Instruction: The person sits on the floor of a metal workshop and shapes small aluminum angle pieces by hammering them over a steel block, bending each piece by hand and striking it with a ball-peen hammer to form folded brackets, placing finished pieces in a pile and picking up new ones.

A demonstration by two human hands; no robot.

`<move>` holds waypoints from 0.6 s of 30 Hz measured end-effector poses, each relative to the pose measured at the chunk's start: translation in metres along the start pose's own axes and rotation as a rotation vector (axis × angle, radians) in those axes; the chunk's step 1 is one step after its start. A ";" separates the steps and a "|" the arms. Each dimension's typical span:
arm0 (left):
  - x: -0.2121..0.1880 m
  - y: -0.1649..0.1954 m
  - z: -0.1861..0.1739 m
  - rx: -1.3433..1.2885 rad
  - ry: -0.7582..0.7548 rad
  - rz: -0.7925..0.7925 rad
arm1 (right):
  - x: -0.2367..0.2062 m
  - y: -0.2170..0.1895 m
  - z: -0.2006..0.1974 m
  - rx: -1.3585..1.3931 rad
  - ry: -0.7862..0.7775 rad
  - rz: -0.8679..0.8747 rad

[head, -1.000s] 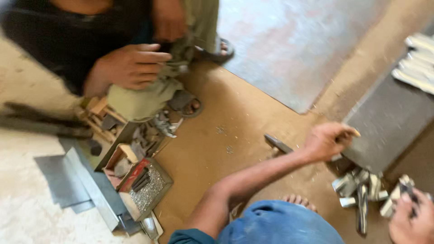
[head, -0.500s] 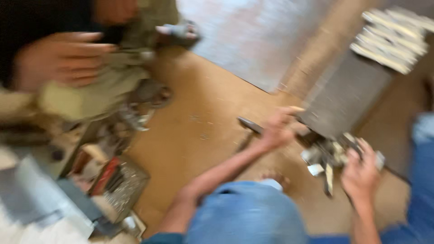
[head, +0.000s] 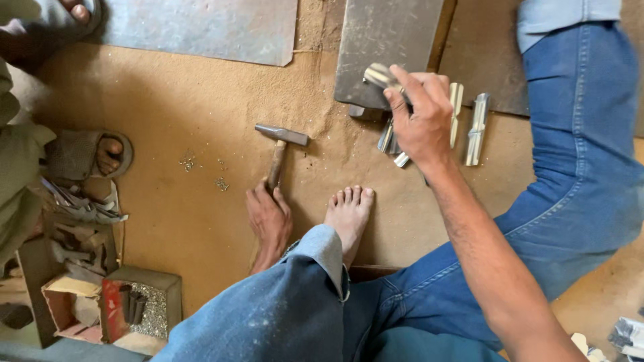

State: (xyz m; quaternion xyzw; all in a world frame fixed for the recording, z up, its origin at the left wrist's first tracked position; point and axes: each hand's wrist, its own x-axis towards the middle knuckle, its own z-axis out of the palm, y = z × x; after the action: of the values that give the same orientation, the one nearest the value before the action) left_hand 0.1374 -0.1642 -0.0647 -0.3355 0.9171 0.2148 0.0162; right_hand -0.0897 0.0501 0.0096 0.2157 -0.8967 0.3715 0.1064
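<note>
your left hand (head: 270, 214) gripped the wooden handle of the hammer (head: 278, 149) on the sandy floor (head: 188, 114), while your right hand (head: 421, 119) pinched a shiny metal piece (head: 380, 75) above more pieces (head: 477, 127).

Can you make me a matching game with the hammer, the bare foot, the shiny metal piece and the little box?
Things:
1. hammer
2. bare foot
3. shiny metal piece
4. little box

Places:
A. in the right hand
B. bottom left, holding small metal bits
C. handle under the left hand
D. flat on the sandy floor, beside the left hand

Pairs: 1-C, 2-D, 3-A, 4-B
</note>
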 end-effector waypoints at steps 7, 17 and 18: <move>0.094 0.084 -0.037 -0.593 -0.072 0.580 | -0.019 0.010 0.000 0.044 0.046 0.099; 0.159 0.159 -0.007 -0.391 0.086 0.992 | -0.046 0.007 -0.010 0.078 0.097 0.181; 0.159 0.158 -0.006 -0.370 0.080 1.013 | -0.047 0.009 -0.011 0.071 0.099 0.171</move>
State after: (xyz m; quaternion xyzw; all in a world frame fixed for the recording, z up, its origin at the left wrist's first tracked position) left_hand -0.0834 -0.1554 -0.0268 0.1434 0.9108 0.3408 -0.1838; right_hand -0.0519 0.0779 -0.0049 0.1236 -0.8919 0.4208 0.1107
